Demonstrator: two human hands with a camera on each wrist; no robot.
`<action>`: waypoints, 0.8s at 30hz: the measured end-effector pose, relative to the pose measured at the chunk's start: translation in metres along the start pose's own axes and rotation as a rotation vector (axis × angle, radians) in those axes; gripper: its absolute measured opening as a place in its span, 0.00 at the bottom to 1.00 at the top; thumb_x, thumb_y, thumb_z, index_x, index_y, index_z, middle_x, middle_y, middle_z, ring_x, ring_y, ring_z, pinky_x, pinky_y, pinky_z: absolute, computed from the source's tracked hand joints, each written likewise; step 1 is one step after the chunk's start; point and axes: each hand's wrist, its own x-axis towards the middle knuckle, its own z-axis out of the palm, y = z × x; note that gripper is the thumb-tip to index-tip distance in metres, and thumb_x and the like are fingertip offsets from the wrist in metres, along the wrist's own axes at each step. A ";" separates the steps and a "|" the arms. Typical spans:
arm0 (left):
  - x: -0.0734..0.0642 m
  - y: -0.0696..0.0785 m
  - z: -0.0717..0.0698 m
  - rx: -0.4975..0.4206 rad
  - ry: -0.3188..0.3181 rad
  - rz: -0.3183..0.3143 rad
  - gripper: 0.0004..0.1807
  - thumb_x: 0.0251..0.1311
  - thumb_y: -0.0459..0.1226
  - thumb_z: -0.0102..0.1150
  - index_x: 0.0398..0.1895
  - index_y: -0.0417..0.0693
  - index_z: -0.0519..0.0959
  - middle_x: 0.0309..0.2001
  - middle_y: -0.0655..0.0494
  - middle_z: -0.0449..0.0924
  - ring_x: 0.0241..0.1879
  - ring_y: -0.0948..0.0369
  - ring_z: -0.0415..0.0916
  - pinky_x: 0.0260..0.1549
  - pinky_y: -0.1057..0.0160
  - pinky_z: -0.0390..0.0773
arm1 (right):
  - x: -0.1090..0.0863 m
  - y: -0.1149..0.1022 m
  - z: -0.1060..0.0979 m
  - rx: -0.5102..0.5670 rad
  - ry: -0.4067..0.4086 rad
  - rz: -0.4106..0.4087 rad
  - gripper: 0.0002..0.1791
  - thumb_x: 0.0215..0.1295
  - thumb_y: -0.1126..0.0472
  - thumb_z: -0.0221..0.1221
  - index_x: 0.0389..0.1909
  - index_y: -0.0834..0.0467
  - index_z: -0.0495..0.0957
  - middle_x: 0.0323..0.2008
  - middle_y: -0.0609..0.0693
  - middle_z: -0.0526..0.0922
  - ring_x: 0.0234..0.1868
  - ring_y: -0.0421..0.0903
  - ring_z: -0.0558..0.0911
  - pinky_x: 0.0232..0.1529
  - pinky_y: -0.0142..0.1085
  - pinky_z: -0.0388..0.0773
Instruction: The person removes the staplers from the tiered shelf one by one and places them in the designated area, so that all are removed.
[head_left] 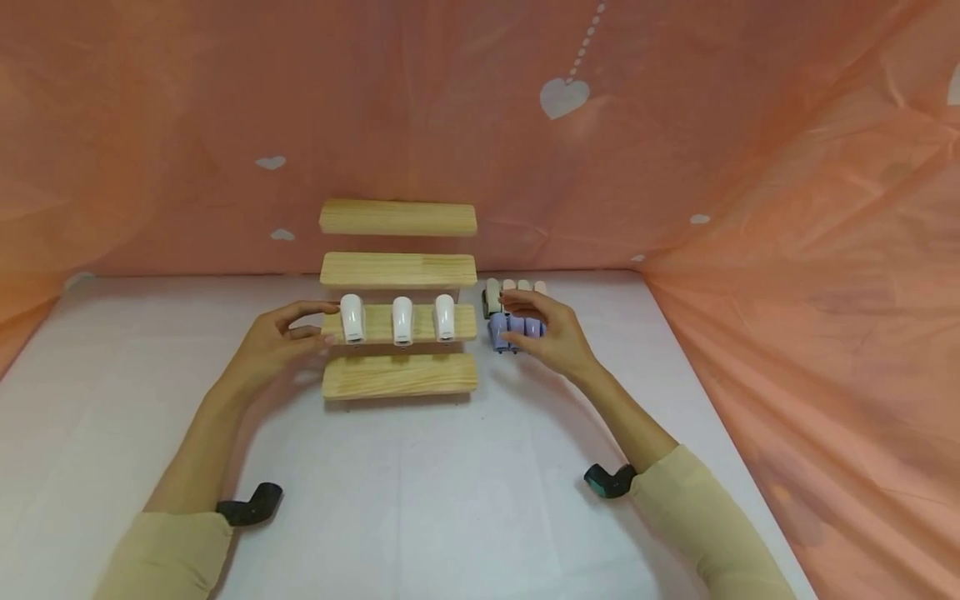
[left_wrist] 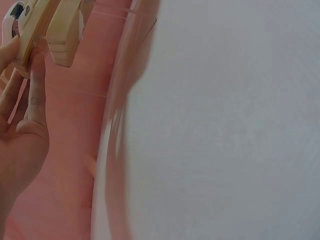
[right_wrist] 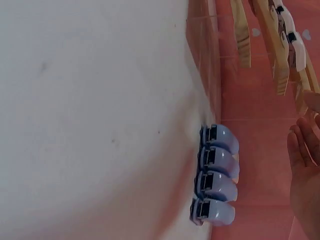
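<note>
Three white mini staplers (head_left: pixel 402 321) stand in a row on a wooden shelf board (head_left: pixel 382 323), the second from the bottom of a tiered rack. My left hand (head_left: pixel 273 342) grips this board's left end between thumb and fingers, beside the leftmost white stapler. In the left wrist view, the fingertips (left_wrist: pixel 37 62) are against the board's end. My right hand (head_left: pixel 551 329) is raised by the rack's right side, fingers apart with nothing between them. In the head view it partly covers a row of lilac mini staplers (head_left: pixel 498 332). These show whole in the right wrist view.
More wooden boards rise in steps behind, the top one (head_left: pixel 397 217) against a pink curtain (head_left: pixel 450 100). A lower board (head_left: pixel 400 377) is in front. Behind the lilac row stand several beige and pink staplers (head_left: pixel 492 296). A white cloth (head_left: pixel 450 500) covers the table.
</note>
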 end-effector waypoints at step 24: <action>-0.001 -0.004 0.003 -0.058 0.027 -0.024 0.23 0.62 0.33 0.67 0.61 0.45 0.77 0.57 0.61 0.77 0.44 0.66 0.83 0.42 0.66 0.82 | 0.025 0.013 0.037 0.099 -0.108 -0.015 0.34 0.51 0.76 0.71 0.62 0.69 0.73 0.57 0.65 0.78 0.54 0.61 0.80 0.57 0.51 0.76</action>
